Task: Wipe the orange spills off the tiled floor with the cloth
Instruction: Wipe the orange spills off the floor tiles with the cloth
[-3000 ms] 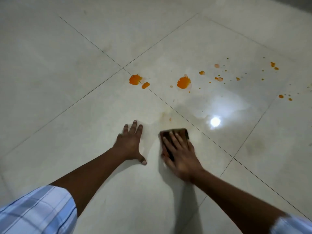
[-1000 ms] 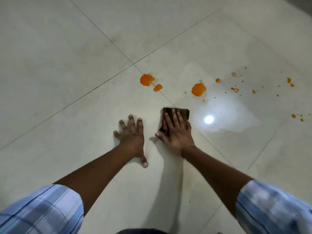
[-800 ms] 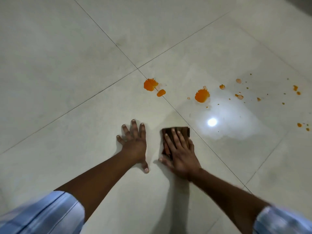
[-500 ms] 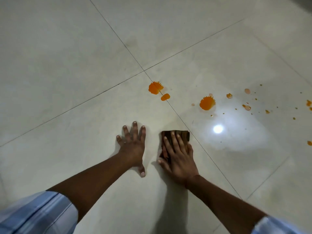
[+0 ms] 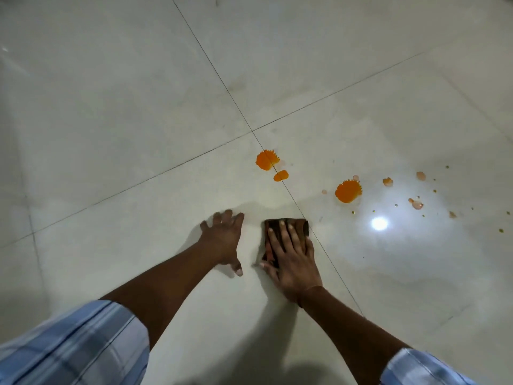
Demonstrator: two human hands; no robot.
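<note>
While your right hand [image 5: 291,262] lies flat on the folded brown cloth [image 5: 301,228], fingers straight and pressing it down rather than gripping it, the cloth sits on the tiled floor [image 5: 111,107] right against the grout line [image 5: 319,237], short of every orange mark. Your left hand [image 5: 222,240] is spread wide, palm down on the bare tile just beside it, bracing you. None of the spills looks wiped: the biggest blot [image 5: 266,159] straddles the grout line just below the corner where four tiles meet, a smaller blot [image 5: 281,175] lies beside it on the same joint, and a second large splat [image 5: 348,191] sits on the next tile over, with scattered droplets [image 5: 416,204] trailing off past it. The main risk, I judge, is pushing liquid into that joint, where it would settle and stain; a stroke along the line would likely do it, so wipe across and lift. Because nothing pins the cloth except your palm, a fast push may let it slide out or unfold. A pad this small may also soak through and smear orange instead of lifting it. The tile near the bright glare [image 5: 379,224] looks glossy, perhaps damp, so your bracing hand could skid if you lean farther. The tiny specks are easy to miss.
</note>
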